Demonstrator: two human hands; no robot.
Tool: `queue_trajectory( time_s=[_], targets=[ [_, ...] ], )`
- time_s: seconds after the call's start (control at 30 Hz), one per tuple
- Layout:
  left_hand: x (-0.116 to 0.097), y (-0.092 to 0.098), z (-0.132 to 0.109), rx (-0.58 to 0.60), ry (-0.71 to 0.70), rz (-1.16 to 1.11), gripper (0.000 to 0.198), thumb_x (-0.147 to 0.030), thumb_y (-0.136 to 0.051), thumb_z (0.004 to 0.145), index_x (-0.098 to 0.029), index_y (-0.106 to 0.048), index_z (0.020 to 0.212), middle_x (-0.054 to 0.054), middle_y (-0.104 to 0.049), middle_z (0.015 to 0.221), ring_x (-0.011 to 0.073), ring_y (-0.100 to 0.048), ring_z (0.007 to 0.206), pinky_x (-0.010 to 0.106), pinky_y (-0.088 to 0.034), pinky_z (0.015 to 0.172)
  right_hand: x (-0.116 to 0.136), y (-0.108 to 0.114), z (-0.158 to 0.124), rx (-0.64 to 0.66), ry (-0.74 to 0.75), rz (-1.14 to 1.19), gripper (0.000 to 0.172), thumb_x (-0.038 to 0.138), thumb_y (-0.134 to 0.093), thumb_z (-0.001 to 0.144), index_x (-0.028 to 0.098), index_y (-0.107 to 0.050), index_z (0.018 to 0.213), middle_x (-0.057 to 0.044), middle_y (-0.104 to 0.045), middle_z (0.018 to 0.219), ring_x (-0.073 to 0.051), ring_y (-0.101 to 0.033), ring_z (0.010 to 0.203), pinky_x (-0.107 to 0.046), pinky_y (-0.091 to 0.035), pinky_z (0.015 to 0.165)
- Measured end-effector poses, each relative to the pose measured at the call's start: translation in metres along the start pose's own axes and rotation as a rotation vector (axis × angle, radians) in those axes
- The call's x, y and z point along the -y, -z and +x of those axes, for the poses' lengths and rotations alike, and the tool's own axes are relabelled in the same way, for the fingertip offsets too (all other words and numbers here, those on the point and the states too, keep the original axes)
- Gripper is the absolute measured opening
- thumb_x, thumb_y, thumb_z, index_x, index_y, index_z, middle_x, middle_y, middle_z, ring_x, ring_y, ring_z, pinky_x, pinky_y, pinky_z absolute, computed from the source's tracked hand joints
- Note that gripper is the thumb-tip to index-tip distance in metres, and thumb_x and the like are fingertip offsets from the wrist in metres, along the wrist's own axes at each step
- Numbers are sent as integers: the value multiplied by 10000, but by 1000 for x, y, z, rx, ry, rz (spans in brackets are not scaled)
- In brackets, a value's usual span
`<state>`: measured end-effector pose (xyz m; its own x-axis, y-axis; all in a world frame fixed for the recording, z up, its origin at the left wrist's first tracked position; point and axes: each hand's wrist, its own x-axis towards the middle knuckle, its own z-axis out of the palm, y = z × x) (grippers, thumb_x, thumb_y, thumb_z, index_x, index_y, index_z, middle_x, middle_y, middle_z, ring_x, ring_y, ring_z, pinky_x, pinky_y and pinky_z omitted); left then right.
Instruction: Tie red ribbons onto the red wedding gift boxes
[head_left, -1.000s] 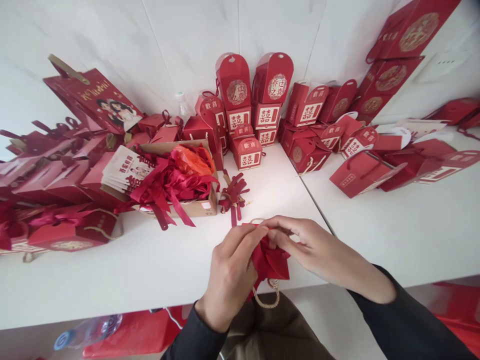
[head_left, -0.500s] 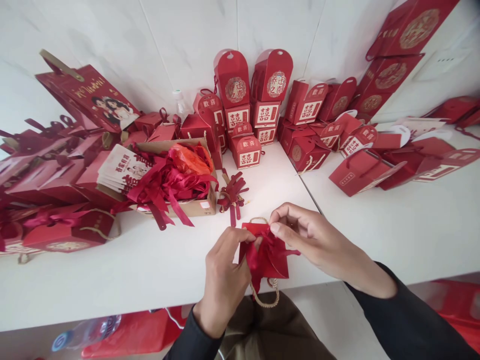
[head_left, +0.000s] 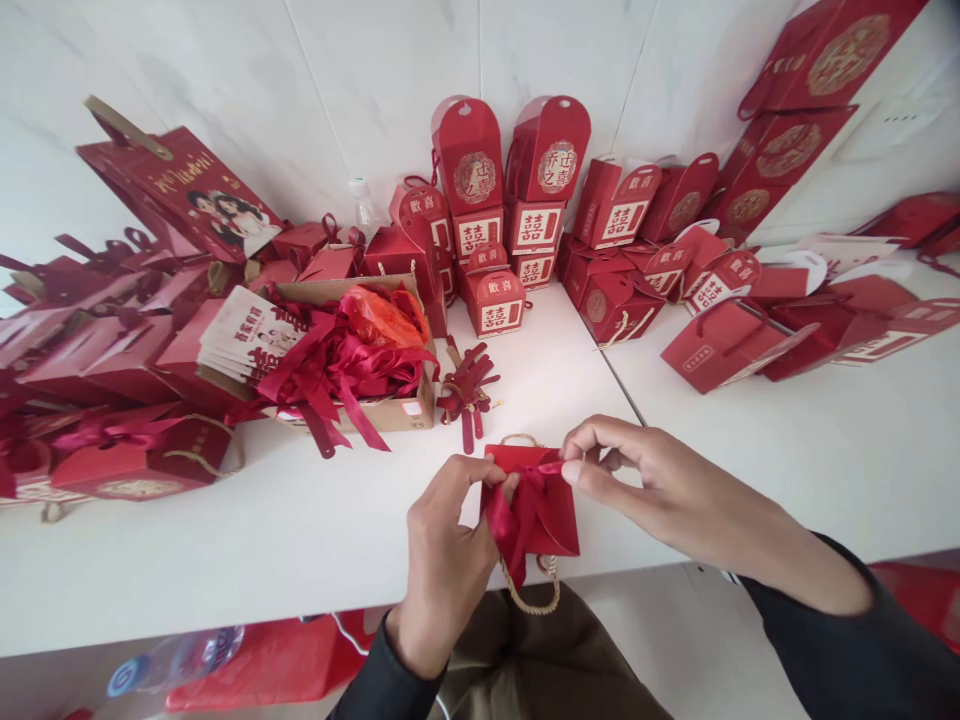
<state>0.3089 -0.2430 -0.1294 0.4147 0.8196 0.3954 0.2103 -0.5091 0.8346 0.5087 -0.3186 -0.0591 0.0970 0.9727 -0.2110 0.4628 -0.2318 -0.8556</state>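
Note:
A small red gift box (head_left: 562, 515) with gold cord handles (head_left: 536, 605) lies at the table's front edge. Across its top runs a dark red satin ribbon (head_left: 534, 490) with loops and hanging tails. My left hand (head_left: 452, 550) is at the box's left side, thumb and fingers closed on the ribbon near the knot. My right hand (head_left: 630, 480) pinches a ribbon end between thumb and forefinger at the box's upper right, pulled out sideways.
A cardboard box (head_left: 375, 425) of loose ribbons stands left of centre, beside a pile of red strips (head_left: 469, 385). Several red gift boxes (head_left: 493, 303) stand along the wall and both sides. A plastic bottle (head_left: 176, 660) lies below the table edge.
My right hand has moved a little to the right, drawing the ribbon end out straighter from the knot. My left hand stays nearly where it was.

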Motion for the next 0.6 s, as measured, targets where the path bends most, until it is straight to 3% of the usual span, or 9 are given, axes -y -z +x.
queue_trajectory(
  time_s=[0.1, 0.23, 0.33, 0.47, 0.6],
  targets=[
    [0, 0, -1, -3, 17, -14, 54, -215, -678, 932, -216, -664, 880, 0, -724, 861, 143, -706, 816, 255, -557, 730, 0, -4, 2, 23, 39, 264, 247, 479, -612, 1008, 242, -638, 941, 21, -597, 821, -156, -557, 731, -301, -436, 712],
    [0, 0, -4, -6, 37, -31, 51, -227, -683, 931, -220, -658, 887, 3, -723, 875, 148, -707, 832, 258, -561, 739, -5, -6, 4, 10, 1, 540, 295, 503, -639, 998, 220, -640, 916, 40, -527, 745, -117, -452, 616, -279, -402, 620],
    [1, 0, -7, -14, 37, -62, 51, -222, -688, 930, -229, -650, 897, 0, -715, 901, 146, -702, 859, 263, -567, 776, -8, -4, 4, -24, -66, 497, 340, 537, -664, 970, 222, -629, 848, 48, -472, 703, -122, -403, 601, -283, -371, 592],
    [1, -1, -11, -30, 28, -78, 72, -197, -696, 923, -242, -640, 915, -5, -713, 926, 146, -705, 910, 258, -567, 803, -8, -2, 1, -114, -64, 342, 438, 565, -688, 941, 220, -546, 711, 30, -491, 733, -143, -446, 670, -296, -420, 682],
    [1, -2, -13, -18, 20, -70, 69, -191, -683, 928, -243, -638, 917, 2, -715, 936, 158, -710, 942, 269, -570, 819, -12, -3, 0, -59, -95, 551, 482, 623, -647, 947, 232, -482, 717, 46, -442, 670, -134, -374, 600, -266, -380, 552]
  ],
)
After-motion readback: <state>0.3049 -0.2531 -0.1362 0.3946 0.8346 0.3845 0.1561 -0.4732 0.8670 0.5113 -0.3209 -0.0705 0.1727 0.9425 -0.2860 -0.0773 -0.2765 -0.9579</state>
